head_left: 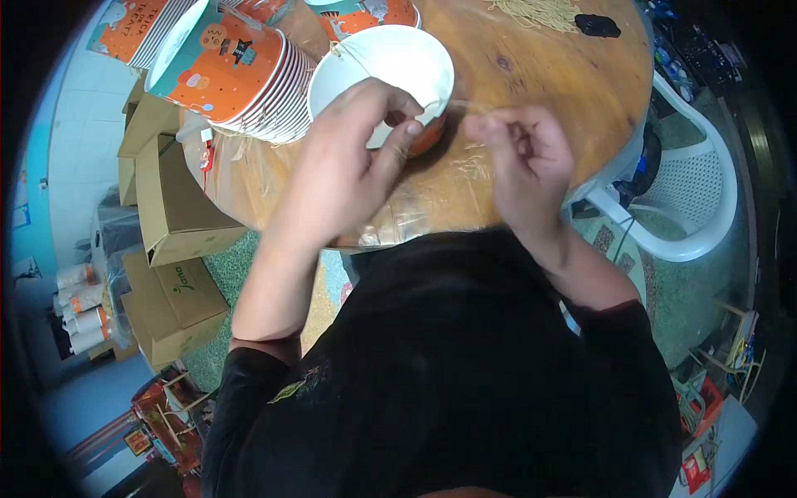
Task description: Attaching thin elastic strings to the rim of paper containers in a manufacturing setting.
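Observation:
A white paper bowl point(390, 62) with an orange outside stands on the round wooden table point(548, 75), near its front edge. My left hand point(353, 158) rests against the bowl's near rim, thumb and forefinger pinched on a thin pale string point(461, 104). The string runs right to my right hand point(523, 153), which pinches its other end just beside the bowl. A further piece of string crosses the bowl's far rim.
Stacks of orange and teal paper bowls point(241, 70) lie on their side at the table's left. A heap of pale strings point(540, 12) and a black object point(598, 25) lie at the far edge. Cardboard boxes point(170, 207) stand left; a white plastic chair point(697, 183) right.

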The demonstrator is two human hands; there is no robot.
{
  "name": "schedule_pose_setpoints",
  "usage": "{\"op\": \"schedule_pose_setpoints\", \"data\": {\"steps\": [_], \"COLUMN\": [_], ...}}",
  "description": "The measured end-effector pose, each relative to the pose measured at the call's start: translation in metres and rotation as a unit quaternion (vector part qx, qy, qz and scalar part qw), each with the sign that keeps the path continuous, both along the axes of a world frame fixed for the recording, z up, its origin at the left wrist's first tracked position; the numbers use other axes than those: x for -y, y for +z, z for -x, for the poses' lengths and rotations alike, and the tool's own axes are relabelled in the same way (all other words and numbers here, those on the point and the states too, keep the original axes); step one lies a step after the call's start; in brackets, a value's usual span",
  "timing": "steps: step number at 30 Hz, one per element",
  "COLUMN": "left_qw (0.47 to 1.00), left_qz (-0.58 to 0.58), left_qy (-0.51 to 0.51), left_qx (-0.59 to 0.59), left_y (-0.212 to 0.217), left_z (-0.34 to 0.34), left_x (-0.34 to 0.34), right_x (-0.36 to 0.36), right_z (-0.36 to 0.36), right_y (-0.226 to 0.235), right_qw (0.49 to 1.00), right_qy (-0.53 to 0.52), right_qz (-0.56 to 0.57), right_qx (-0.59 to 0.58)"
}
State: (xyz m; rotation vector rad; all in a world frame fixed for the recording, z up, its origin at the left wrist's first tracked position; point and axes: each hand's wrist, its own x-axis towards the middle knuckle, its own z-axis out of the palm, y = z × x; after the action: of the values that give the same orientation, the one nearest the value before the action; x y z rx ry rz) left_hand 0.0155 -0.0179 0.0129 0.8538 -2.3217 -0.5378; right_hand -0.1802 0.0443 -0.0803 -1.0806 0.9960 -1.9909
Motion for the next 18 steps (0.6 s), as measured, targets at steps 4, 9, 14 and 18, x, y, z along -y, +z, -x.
{"op": "schedule_pose_setpoints", "data": {"steps": [4,9,14,18], "left_qw": [0.986,0.956,0.957,0.959], "left_qz": [-0.144,-0.267,-0.253,-0.252], "left_qy": [-0.030,-0.027,-0.034,-0.052], "left_qx": [0.082,0.123,0.135,0.115], "left_y": [0.005,0.005,0.006,0.003], "left_z": [-0.004,0.000,0.000,-0.002], "left_x": [0.029,0.034,0.034,0.037], "right_x": [0.005,-0.002,0.000,0.001], "right_z": [0.016,-0.005,-0.010,-0.012], "right_y": [-0.009,-0.015,-0.015,-0.019], "right_qw": [0.921,0.949,0.953,0.956], "right_qy": [-0.128,-0.069,-0.071,-0.062], "right_qz": [0.085,0.017,-0.005,-0.009], "right_qx": [-0.358,-0.308,-0.295,-0.286]}}
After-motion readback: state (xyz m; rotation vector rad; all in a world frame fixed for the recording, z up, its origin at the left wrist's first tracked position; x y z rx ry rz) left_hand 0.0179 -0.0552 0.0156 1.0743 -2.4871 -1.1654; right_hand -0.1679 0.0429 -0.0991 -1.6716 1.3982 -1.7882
